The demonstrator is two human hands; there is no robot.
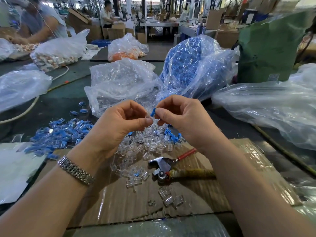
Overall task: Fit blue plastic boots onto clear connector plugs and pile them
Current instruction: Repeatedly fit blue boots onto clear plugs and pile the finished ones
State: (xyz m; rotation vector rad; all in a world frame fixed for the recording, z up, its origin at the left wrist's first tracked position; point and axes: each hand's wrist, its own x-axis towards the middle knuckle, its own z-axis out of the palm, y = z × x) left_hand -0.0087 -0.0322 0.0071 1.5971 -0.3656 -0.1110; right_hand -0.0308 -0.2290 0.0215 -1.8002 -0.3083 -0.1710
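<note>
My right hand (181, 117) pinches a small blue boot (153, 112) between thumb and forefinger. My left hand (119, 120) pinches a clear connector plug (148, 118) at its fingertips, and the boot's end meets the plug above the table. Under the hands lie several loose clear plugs (147, 147) with a few loose blue boots (172, 134) on a sheet of cardboard (196, 199). A pile of fitted blue-and-clear pieces (58, 132) lies to the left.
A bag of clear plugs (119, 81) and a bag of blue boots (193, 65) stand behind the hands. Red-handled pliers (171, 165) lie on the cardboard. More plastic bags sit left (20, 86) and right (273, 103). A person (39, 21) works at the far left.
</note>
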